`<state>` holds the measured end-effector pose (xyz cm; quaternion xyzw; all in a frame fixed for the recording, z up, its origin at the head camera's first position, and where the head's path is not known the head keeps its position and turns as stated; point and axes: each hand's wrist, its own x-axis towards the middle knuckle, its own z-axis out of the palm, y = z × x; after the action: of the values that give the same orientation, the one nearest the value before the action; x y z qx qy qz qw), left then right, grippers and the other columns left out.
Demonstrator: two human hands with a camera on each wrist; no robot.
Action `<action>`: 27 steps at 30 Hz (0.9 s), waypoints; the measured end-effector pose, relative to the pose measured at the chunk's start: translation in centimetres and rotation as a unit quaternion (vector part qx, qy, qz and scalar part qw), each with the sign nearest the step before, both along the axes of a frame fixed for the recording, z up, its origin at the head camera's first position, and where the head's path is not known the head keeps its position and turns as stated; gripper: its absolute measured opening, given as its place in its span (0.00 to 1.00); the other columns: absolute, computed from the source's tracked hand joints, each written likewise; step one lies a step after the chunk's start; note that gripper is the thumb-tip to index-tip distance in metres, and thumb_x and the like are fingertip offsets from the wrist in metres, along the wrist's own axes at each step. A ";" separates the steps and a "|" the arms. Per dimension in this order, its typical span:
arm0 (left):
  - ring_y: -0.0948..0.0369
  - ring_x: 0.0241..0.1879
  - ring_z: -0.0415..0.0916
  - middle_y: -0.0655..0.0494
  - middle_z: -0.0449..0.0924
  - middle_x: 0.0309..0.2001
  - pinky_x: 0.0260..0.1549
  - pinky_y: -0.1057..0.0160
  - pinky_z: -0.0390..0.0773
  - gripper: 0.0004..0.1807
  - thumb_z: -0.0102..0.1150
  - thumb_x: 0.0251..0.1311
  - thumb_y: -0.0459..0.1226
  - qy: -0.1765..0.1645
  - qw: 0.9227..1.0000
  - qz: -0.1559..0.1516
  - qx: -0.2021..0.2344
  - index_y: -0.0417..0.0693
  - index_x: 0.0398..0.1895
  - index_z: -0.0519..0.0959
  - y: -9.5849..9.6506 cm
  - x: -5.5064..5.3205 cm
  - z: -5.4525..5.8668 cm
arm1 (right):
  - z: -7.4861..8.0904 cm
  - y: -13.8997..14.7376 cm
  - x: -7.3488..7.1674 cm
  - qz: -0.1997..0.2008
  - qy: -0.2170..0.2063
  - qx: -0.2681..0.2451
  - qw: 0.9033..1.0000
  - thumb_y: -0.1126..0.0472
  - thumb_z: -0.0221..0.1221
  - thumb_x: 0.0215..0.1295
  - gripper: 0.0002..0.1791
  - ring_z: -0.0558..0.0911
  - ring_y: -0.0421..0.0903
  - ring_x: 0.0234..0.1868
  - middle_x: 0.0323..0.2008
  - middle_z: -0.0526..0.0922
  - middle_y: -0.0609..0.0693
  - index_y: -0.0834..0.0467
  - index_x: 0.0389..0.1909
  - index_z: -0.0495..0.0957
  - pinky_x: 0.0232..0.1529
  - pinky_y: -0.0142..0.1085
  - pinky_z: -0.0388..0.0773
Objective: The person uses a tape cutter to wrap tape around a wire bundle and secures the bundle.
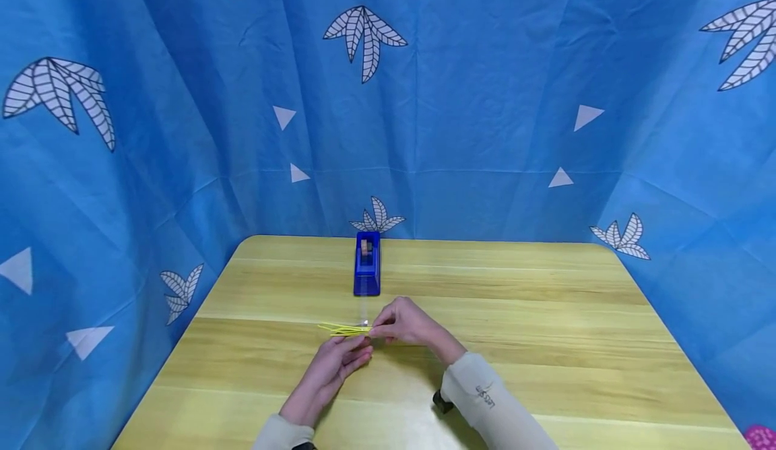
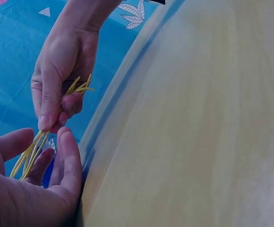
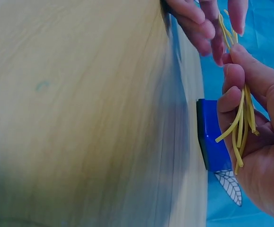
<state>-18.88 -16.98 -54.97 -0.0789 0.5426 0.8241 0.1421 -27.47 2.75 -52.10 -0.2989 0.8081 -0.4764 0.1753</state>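
Pinching yellow strands (image 1: 353,331), right hand (image 1: 409,322) well inside table's side edges (image 1: 670,342).

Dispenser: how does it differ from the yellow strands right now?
The dispenser is blue; the strands are yellow. The dispenser is a chunky block; the strands are thin and spread at their ends. The dispenser rests on the table; the strands are pinched in the right hand. Shared: both are longer than wide.
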 end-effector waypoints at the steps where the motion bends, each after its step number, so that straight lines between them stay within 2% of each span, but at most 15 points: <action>1: 0.63 0.44 0.87 0.53 0.88 0.43 0.53 0.65 0.84 0.14 0.55 0.74 0.32 0.001 1.000 0.000 0.006 0.31 0.56 0.73 0.0 0.0 0.0 | 0.0 0.0 0.0 0.000 0.000 0.000 1.000 0.63 0.69 0.67 0.04 0.86 0.48 0.23 0.31 0.90 0.52 0.58 0.33 0.91 0.27 0.32 0.83; 6: 0.64 0.44 0.86 0.55 0.88 0.42 0.56 0.64 0.82 0.16 0.55 0.74 0.32 0.014 1.000 0.005 0.021 0.30 0.59 0.74 0.1 -0.1 -0.2 | -0.1 0.0 0.0 0.000 -0.003 0.004 1.000 0.62 0.69 0.66 0.04 0.86 0.48 0.23 0.30 0.91 0.52 0.58 0.33 0.91 0.27 0.31 0.82; 10: 0.65 0.43 0.86 0.57 0.88 0.41 0.56 0.65 0.82 0.24 0.56 0.74 0.32 0.015 1.000 0.018 0.020 0.28 0.68 0.69 0.2 -0.2 -0.3 | -0.1 0.0 -0.1 -0.001 -0.009 0.010 1.000 0.61 0.70 0.66 0.04 0.87 0.52 0.24 0.32 0.91 0.53 0.57 0.33 0.91 0.26 0.32 0.82; 14: 0.67 0.41 0.85 0.58 0.87 0.39 0.54 0.67 0.82 0.27 0.56 0.74 0.32 0.011 0.999 0.032 0.023 0.26 0.70 0.66 0.4 -0.3 -0.2 | -0.1 0.0 -0.1 -0.002 -0.005 0.015 1.000 0.61 0.70 0.66 0.05 0.87 0.54 0.25 0.32 0.91 0.53 0.57 0.33 0.92 0.27 0.33 0.82; 22: 0.67 0.39 0.85 0.59 0.86 0.37 0.49 0.69 0.83 0.32 0.53 0.75 0.30 0.017 0.999 0.039 0.024 0.31 0.77 0.57 0.4 -0.7 0.0 | -0.1 0.0 -0.3 -0.002 -0.012 0.010 1.000 0.61 0.70 0.66 0.04 0.85 0.46 0.22 0.32 0.91 0.51 0.57 0.34 0.91 0.26 0.35 0.83; 27: 0.66 0.39 0.85 0.56 0.85 0.42 0.47 0.69 0.84 0.31 0.55 0.73 0.29 0.029 0.998 0.063 0.006 0.28 0.74 0.58 0.0 -1.1 0.1 | -0.2 0.1 -0.3 0.001 -0.014 0.009 1.000 0.61 0.70 0.66 0.05 0.84 0.43 0.21 0.31 0.91 0.51 0.58 0.34 0.91 0.25 0.32 0.82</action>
<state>-19.94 -17.00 -54.91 -0.0879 0.5356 0.8365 0.0748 -27.75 2.82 -52.29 -0.2912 0.8097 -0.4730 0.1894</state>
